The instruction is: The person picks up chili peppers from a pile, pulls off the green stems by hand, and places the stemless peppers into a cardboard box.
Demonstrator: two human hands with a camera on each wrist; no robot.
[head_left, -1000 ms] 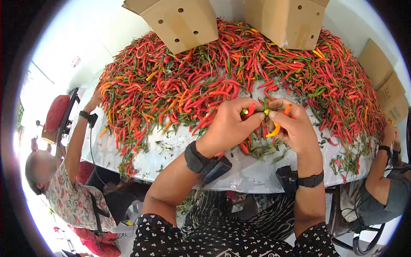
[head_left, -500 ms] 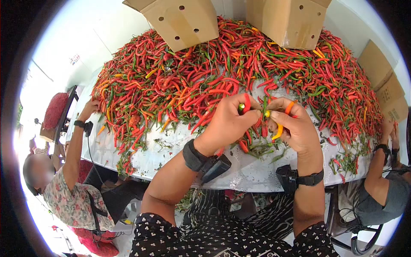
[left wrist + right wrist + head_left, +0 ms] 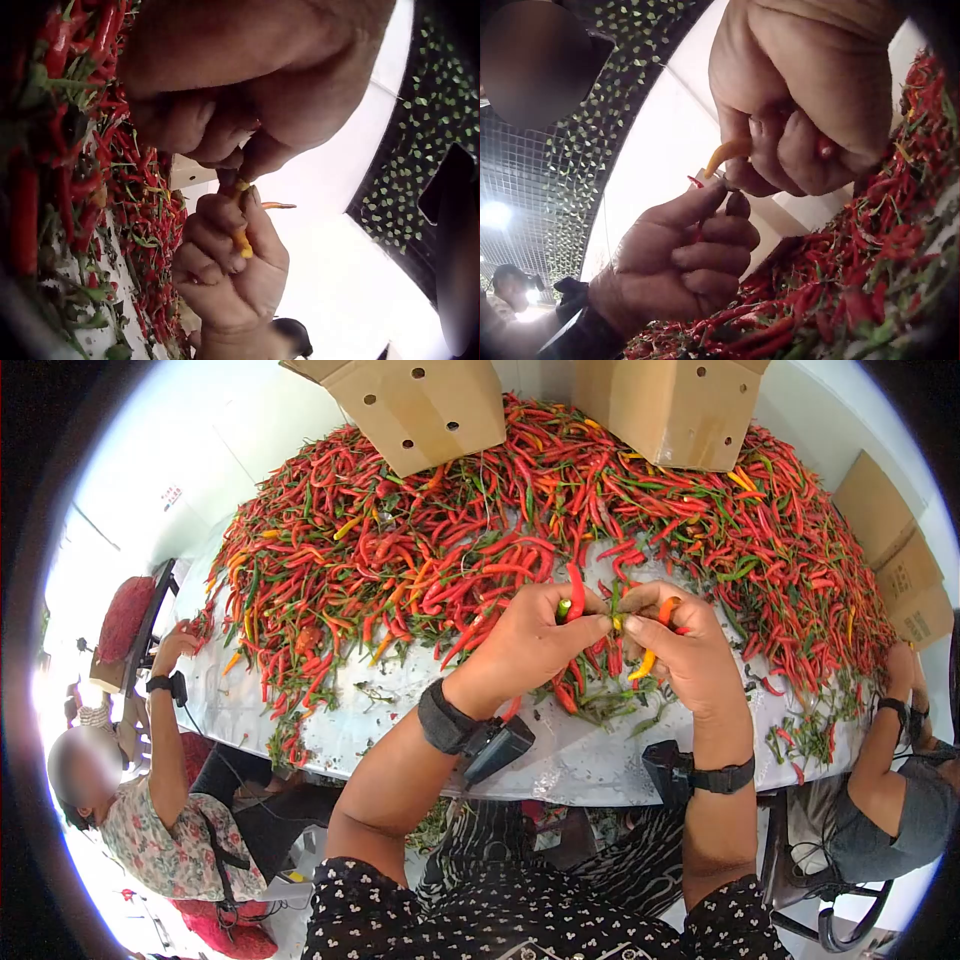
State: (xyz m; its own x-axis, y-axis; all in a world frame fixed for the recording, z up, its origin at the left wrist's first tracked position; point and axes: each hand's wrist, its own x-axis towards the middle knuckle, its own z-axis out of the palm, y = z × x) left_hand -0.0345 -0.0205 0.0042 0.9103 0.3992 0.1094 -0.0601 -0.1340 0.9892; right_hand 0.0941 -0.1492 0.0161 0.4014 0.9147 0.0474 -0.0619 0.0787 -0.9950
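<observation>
My left hand (image 3: pixel 535 645) and right hand (image 3: pixel 692 660) meet fingertip to fingertip over the near side of the table. A yellow chili (image 3: pixel 643 665) is gripped in the right hand, its stem end between both thumbs and forefingers. An orange chili (image 3: pixel 668 610) also sticks out of the right fist. Curled left fingers hold a red chili (image 3: pixel 575 590), its tip pointing up, and a cut-looking green end (image 3: pixel 564 608) shows beside it. In the right wrist view, the left thumb and forefinger pinch close to a yellow-orange chili (image 3: pixel 727 152). Fingers hide most of the held chilies.
A wide heap of red chilies (image 3: pixel 400 560) covers the far side of the white table (image 3: pixel 400 730). Two cardboard boxes (image 3: pixel 425 420) stand over it at the back. Loose green stems (image 3: pixel 605 710) lie below my hands. Other people's hands (image 3: pixel 178 645) work at both sides.
My hands stay together at nearly the same spot; the red chili in the left hand stands more upright. The person at left has drawn a hand back from the heap, lower down.
</observation>
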